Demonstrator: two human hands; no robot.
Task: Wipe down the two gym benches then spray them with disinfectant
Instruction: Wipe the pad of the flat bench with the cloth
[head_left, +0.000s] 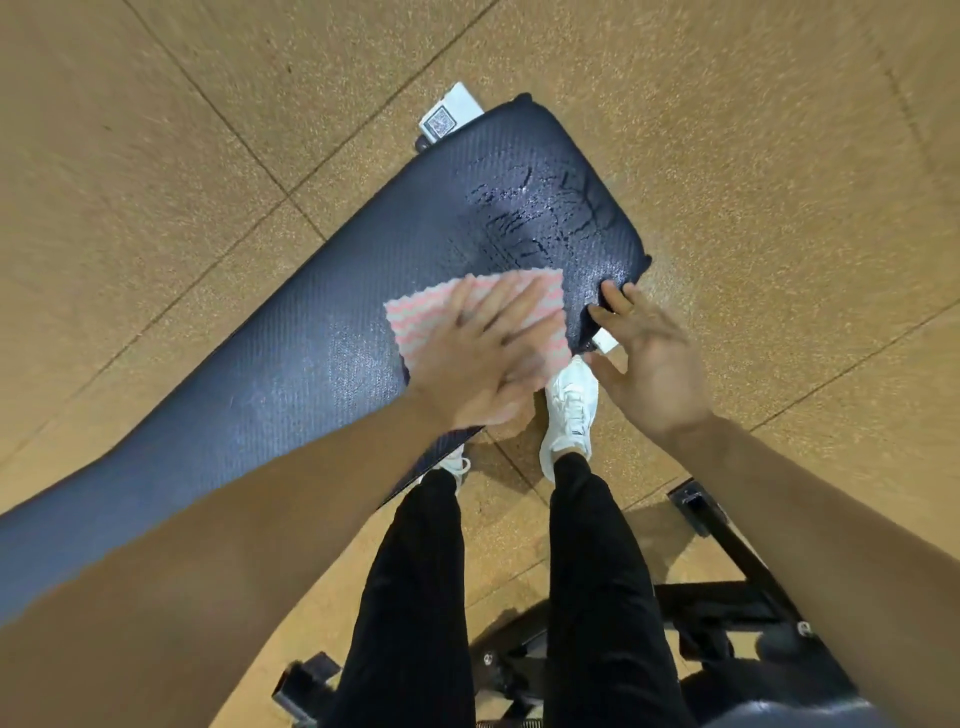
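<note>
The gym bench (291, 364) runs slantwise from the lower left to the upper right, its dark blue textured pad lying over a tan speckled floor (156, 156). The left arm reaches in from the lower left across the pad. The left hand (483, 358) lies flat on a pink-and-white cloth (545, 291), fingers straight and slightly apart, pressing it down on the surface close to the near edge. The cloth is spread open, and its far corners show beyond the fingertips.

Past the cloth, toward the far end of the pad, a wet patch (540, 208) glistens in streaks and beads. A white tag with a square code (449, 117) pokes out from under the far end.

To the right, the right hand (649, 358) is at the pad's near right corner, fingers loose and apart, the tips touching the edge of the surface. Below and between the hands is a white shoe (569, 410) under black trousers. A black metal frame (727, 571) stands on the floor at the lower right.
</note>
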